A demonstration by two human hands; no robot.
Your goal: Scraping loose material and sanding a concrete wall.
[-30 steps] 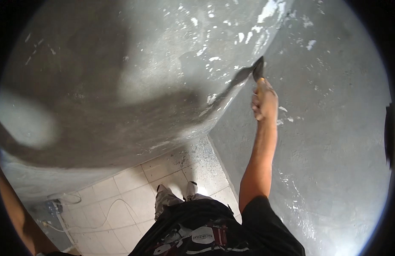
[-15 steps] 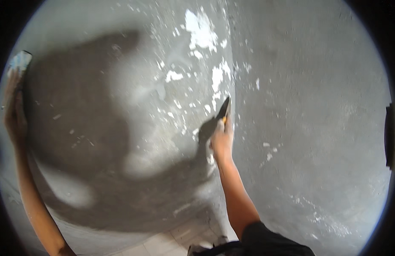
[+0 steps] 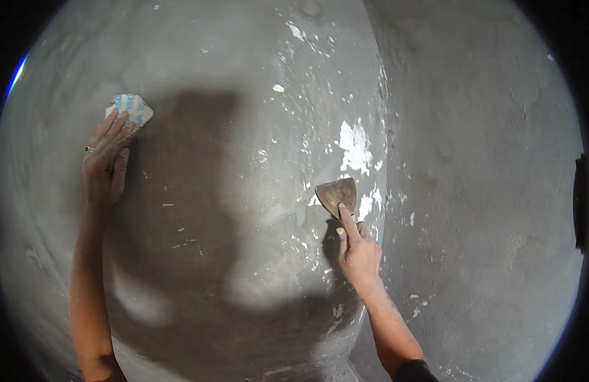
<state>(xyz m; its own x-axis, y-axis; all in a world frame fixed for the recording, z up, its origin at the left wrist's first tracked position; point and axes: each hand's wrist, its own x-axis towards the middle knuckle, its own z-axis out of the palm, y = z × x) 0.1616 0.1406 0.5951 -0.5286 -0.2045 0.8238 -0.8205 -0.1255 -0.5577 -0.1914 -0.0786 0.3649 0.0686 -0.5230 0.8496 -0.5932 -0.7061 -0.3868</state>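
Observation:
On the grey wall at the left, my left hand presses a piece of sandpaper, whose white back with blue print faces me. Its fingers lie over the lower part of the sheet, and a ring shows on one finger. Toward the wall's corner, my right hand grips a putty knife with a forefinger laid along it. The broad metal blade points up and its edge is at the wall; the handle is hidden in my palm. White bare patches lie just above and right of the blade.
A vertical inside corner runs right of the putty knife, and a second grey wall continues from it. Smaller white flecks are scattered on both walls. Shadows of me and my arms darken the left wall. A dark object sits at the right rim.
The view has shifted, bringing both hands further in from the left edge and lower. My right hand has turned the putty knife from edge-on to its broad face, away from the corner line.

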